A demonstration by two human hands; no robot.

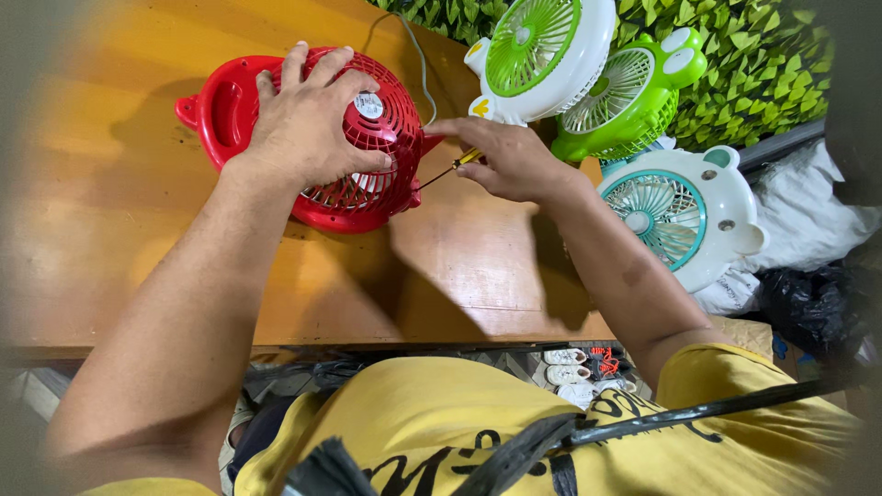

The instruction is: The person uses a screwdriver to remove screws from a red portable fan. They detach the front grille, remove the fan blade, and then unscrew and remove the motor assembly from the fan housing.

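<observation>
The head camera is the only view, looking down past a yellow shirt (432,422) at an orange wooden table (459,266).

At about ten o'clock from the middle of the picture lies the red fan (363,170), a small round table fan resting flat with its grille up and its handle end pointing to nine o'clock. The left hand (308,124) lies spread over the grille, fingers splayed wide and pressing down, thumb along the lower rim; it grips nothing, it pins the fan to the table.

At the fan's three o'clock edge the right hand (514,161) is closed in a pinch around a slim screwdriver (452,166) with a yellow handle. The dark shaft points toward nine o'clock and its tip meets the fan's rim by a small red tab. Whether the tip sits in a screw head cannot be told.

As a judgement, the work on the red fan is in its middle: the grille is still mounted on the body and no loose screws or parts show on the table, so that rim fastening is not finished.

At twelve to two o'clock three more fans stand or lean: a white fan with green blades (542,50), a green fan (634,96) just behind it, and a white fan with teal blades (684,216) off the table's right edge. None shows signs of being opened. Green artificial foliage (763,64) fills the background.
</observation>
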